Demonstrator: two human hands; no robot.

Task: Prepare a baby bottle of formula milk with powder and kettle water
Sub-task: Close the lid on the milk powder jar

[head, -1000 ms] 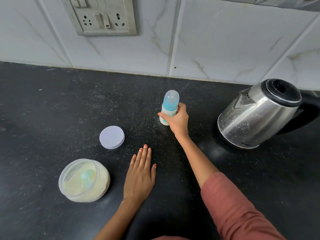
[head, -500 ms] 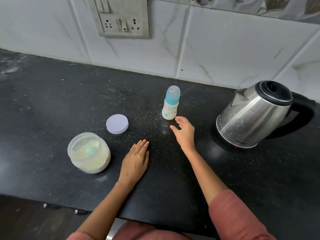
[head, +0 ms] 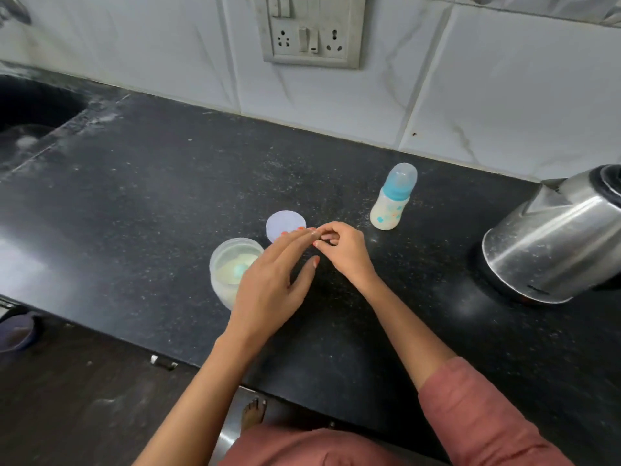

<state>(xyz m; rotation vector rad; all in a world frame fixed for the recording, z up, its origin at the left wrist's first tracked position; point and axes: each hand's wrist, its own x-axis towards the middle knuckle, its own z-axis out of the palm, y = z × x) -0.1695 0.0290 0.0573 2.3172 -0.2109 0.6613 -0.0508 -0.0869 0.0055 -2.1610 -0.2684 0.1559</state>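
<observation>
White marble-veined wall tiles (head: 336, 102) back a black speckled stone tabletop (head: 141, 196), with a grey switch-and-socket plate (head: 311, 31) on the wall at 12 o'clock. A dark sink (head: 33, 102) cuts into the tabletop at 10 o'clock.

Both hands meet near the middle of the view, above the tabletop. The left grip (head: 272, 284) is released: its fingers lie straight and together, pointing toward 1 o'clock, the thumb spread apart from them. The right grip (head: 342, 250) is loosely clenched, fingers curled inward, and its fingertips touch the fingertips of the left one. Nothing shows inside it. A rust-red sleeve (head: 484, 418) covers the right upper arm.

The baby bottle (head: 393, 198) stands upright on the tabletop at 2 o'clock from the hands, apart from them. It has a clear cap over a blue collar and a pale milky body with small coloured prints. The steel kettle (head: 551, 243) sits at 3 o'clock, partly cut off by the picture's edge, well apart from the bottle.

The open powder jar (head: 228, 264) stands at 9 o'clock of the left grip, which hides part of its rim. Pale powder and a blue scoop (head: 240, 270) lie inside. Its round lilac lid (head: 284, 223) lies flat on the tabletop just beyond the jar at 1 o'clock, partly behind the left fingertips.

At 6 o'clock a bare foot (head: 253, 413) shows on the floor below the tabletop's edge.
</observation>
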